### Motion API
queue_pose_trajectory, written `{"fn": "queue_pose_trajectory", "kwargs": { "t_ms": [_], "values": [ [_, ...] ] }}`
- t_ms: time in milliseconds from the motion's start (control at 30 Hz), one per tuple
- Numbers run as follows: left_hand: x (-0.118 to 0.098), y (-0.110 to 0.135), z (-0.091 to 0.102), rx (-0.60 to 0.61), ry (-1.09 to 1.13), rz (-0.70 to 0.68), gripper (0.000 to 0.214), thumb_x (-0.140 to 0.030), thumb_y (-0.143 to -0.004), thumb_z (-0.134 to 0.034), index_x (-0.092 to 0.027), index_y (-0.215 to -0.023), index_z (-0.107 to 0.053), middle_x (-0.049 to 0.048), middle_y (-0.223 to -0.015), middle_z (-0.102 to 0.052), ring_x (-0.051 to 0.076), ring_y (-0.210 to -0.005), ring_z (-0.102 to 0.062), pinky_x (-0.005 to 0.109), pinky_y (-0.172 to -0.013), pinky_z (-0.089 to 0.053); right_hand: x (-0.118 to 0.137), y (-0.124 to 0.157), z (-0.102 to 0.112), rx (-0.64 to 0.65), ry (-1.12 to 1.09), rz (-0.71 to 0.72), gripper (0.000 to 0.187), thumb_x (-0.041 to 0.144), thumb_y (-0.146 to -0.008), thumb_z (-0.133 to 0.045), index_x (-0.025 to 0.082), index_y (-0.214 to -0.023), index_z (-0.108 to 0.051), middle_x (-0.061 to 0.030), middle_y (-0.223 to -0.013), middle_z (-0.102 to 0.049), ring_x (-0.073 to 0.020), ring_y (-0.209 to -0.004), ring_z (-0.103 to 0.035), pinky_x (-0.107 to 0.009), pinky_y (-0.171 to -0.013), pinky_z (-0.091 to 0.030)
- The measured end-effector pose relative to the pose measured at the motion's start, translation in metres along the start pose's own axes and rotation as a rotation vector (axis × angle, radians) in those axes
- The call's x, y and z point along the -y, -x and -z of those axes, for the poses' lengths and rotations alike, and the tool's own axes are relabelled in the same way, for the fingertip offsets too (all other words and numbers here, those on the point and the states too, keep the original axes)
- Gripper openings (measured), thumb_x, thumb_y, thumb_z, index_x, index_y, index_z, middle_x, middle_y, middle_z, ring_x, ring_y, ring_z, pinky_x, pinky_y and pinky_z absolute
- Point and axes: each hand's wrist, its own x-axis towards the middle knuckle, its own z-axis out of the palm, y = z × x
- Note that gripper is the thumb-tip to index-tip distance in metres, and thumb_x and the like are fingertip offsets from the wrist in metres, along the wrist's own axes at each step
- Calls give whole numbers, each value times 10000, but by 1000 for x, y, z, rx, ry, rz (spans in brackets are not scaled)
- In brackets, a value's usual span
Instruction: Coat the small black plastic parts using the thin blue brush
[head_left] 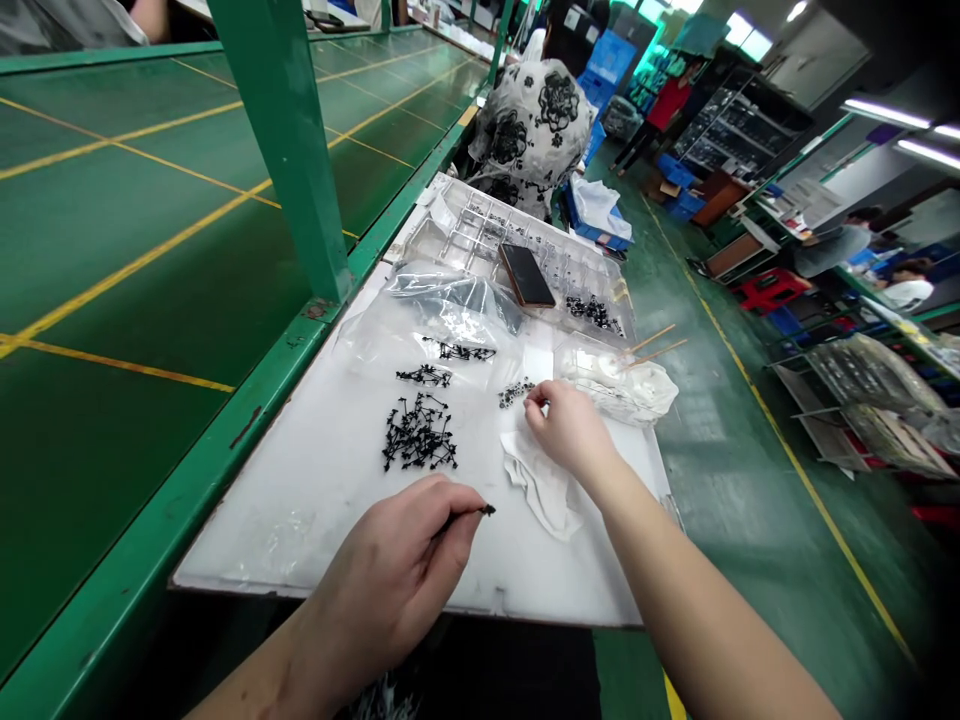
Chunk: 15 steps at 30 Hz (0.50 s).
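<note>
Your left hand (394,580) is closed – pinching a small black plastic part (486,510) in its fingertips. Your right hand (570,430) curls just beside a little heap of black parts (516,393); can't tell if it's gripping one. More loose parts (418,432) lie on the white board (247,540) near a clear bag (442,310) – and the clear compartment tray (517,245) holds a black cluster (594,314), with a phone (527,275) resting on top!

Black parts (418,432) dot the white sheet (315,530) (a co-worker's blouse (531,135): black-flowered white).
</note>
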Motion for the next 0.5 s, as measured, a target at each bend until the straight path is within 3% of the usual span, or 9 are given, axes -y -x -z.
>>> {"fn": "queue_pose_trajectory", "kwargs": {
  "t_ms": [100,167,267,400,500],
  "values": [
    [-11,2,-1,-10,-4,-40,178,-142,-1019,-516,-283,-1088,-600,-68,-879,-615,49,-795,-595,171,-744,-449,13,48,35,-15,-146,10,116,296,-914,-635,200,-908,-699,-31,-764,-668,-167,-677,-576,-296,-633,-426],
    [-18,5,-2,-12,-16,-69,190,-130,-1013,-527,-282,-1101,-600,-67,-880,-613,45,-799,-589,166,-755,-444,23,88,56,28,-453,62,93,300,-901,-688,211,-914,-707,-22,-771,-666,-143,-637,-560,-276,-586,-433],
    [-29,10,-4,7,-40,-129,198,-108,-1007,-530,-260,-1108,-606,-52,-893,-618,50,-822,-591,168,-773,-443,34,134,74,32,-642,132,128,288,-912,-745,275,-1039,-745,8,-772,-655,-109,-609,-548,-237,-538,-426],
    [-44,14,-9,44,-65,-203,192,-84,-998,-528,-228,-1094,-612,-33,-884,-620,63,-816,-581,183,-752,-435,40,157,77,25,-689,277,134,216,-918,-759,322,-1000,-764,15,-911,-708,-110,-758,-647,-224,-617,-482],
    [-54,17,-13,69,-74,-226,191,-77,-996,-525,-216,-1089,-618,-25,-887,-626,66,-813,-576,188,-741,-431,43,160,75,29,-752,281,130,211,-921,-757,313,-999,-775,7,-931,-711,-118,-801,-672,-230,-641,-498]
  ]
}}
